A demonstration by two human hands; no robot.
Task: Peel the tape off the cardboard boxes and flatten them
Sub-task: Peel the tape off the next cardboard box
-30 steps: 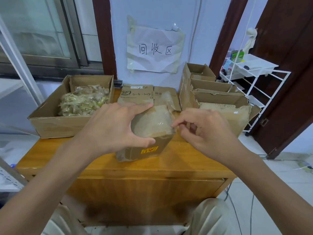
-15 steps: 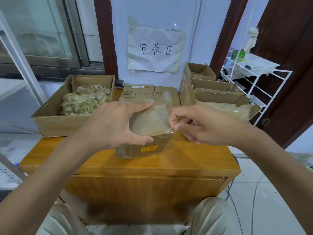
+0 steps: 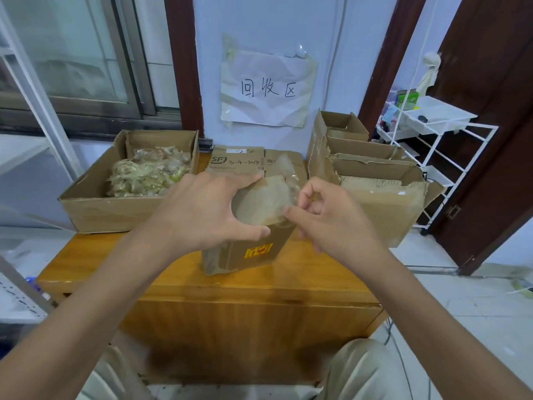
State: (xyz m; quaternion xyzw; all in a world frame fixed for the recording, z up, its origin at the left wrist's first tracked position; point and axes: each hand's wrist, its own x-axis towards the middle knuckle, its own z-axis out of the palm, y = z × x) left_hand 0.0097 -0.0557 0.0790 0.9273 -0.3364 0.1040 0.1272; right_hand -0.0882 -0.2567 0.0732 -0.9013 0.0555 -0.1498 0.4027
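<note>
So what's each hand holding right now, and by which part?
The left hand grips the small cardboard box around its top. The right hand pinches the clear tape at the box's top right edge.

The right hand (image 3: 331,217) has been shifted back toward the right top edge of the small brown cardboard box (image 3: 248,241), its thumb and forefinger now pinched at the corner of the clear tape film (image 3: 285,174), which is seen lifted slightly higher above the box top.
</note>
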